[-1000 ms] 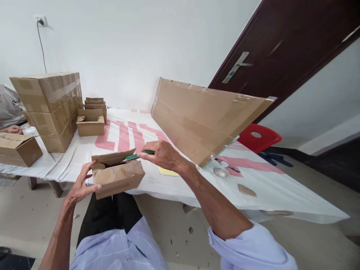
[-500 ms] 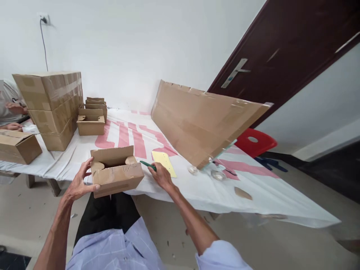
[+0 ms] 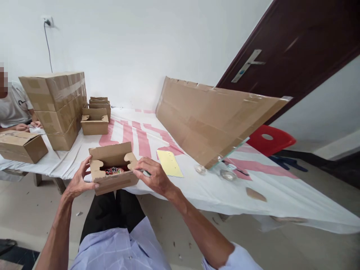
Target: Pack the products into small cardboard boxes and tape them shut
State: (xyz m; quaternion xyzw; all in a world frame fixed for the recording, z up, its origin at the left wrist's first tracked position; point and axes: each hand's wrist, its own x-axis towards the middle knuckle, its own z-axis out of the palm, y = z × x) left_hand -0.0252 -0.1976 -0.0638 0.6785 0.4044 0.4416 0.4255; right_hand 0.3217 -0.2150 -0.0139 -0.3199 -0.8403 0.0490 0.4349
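Note:
An open cardboard box (image 3: 116, 184) is tilted toward me at the table's front edge, its back flap standing up. Inside it lies a red item with black-and-white print (image 3: 114, 170), partly hidden by the walls. My left hand (image 3: 80, 180) grips the box's left side, thumb on the front and fingers behind. At the right end, my right hand (image 3: 153, 174) is closed, its fingertips touching the box's edge. A slim green tool (image 3: 146, 173) is in that hand, mostly covered by the fingers. Right of the hand lies a yellow card (image 3: 170, 164).
Taped boxes (image 3: 66, 108) are stacked at left, beside open boxes (image 3: 95, 123). A large cardboard sheet (image 3: 208, 120) leans at the back. Clear tape rolls (image 3: 228, 175) lie by its lower corner. A co-worker (image 3: 18, 105) sits at far left; a red chair (image 3: 271, 140) stands right.
The box has tipped toward me, so the printed item inside now shows. My right hand has moved left onto the box's right end, and the green tool has become mostly hidden.

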